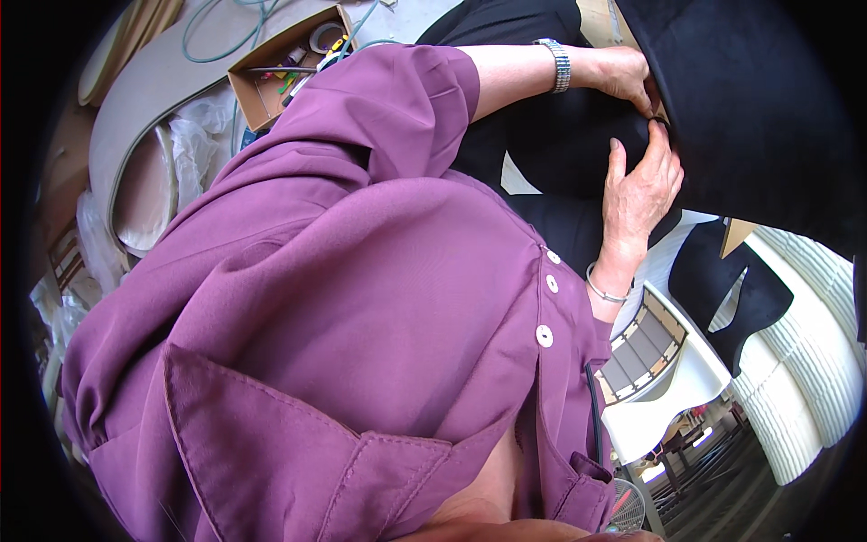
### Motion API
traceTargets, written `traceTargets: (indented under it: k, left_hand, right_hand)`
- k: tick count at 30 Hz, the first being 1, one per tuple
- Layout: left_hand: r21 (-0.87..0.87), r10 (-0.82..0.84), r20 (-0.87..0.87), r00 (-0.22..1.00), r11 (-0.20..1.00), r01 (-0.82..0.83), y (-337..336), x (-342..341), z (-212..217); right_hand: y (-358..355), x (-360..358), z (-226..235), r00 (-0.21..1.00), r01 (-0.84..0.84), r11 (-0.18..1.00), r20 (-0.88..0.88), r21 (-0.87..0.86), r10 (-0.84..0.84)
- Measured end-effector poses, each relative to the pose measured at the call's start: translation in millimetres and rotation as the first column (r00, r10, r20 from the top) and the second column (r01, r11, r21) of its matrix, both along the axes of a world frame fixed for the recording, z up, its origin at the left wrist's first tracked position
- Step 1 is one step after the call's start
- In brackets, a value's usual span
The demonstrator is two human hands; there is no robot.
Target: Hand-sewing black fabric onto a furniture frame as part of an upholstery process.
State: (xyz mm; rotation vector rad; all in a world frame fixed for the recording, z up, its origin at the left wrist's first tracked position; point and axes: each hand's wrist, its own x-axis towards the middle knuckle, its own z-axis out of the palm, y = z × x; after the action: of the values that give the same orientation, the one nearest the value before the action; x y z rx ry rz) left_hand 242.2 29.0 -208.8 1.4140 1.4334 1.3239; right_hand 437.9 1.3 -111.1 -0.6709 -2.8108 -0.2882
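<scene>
A broad sheet of black material (759, 117), apparently cloth, covers the upper right, with a narrow tan strip showing along its near edge. My left hand (621, 74), a metal-banded watch at its wrist, has its thumb and fingers pinched on that edge. Just below, my right hand (639, 188) lies with its thumb apart and its fingertips touching the same edge, close to the left fingertips. Beneath both hands spreads more black material (560, 135). Whatever may be between the left fingertips is too small to make out.
An open cardboard box (255, 88) with tape and small tools stands at upper left, near a teal hose (212, 59). A curved beige panel (122, 135) and clear plastic wrap (194, 144) lie beyond my left arm. White ribbed material (804, 361) and a fan (626, 506) are at right.
</scene>
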Motion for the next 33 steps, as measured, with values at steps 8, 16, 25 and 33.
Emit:
traceTargets:
  k: [8, 16, 25, 33]
  left_hand:
    - [-0.014, -0.041, 0.090, 0.995, 0.999, 0.042, -20.6, -0.3, 10.3]
    - [-0.034, -0.047, 0.142, 0.989, 0.998, 0.053, -25.3, 0.8, 14.3]
    - [0.024, 0.018, 0.057, 0.998, 1.000, -0.019, -25.2, 2.3, 8.9]
    - [0.009, 0.092, 0.001, 0.996, 0.996, -0.092, -47.5, 2.4, 26.2]
  right_hand:
    - [-5.3, 7.2, 20.4, 0.991, -0.124, 0.990, -0.034, 0.073, 0.127]
    - [11.6, -9.9, 36.1, 0.963, -0.114, 0.993, 0.244, 0.003, 0.110]
    - [21.3, -3.3, 28.3, 0.962, -0.163, 0.987, 0.225, 0.006, 0.158]
    - [29.3, 10.2, 18.2, 0.975, -0.199, 0.977, 0.083, -0.077, 0.205]
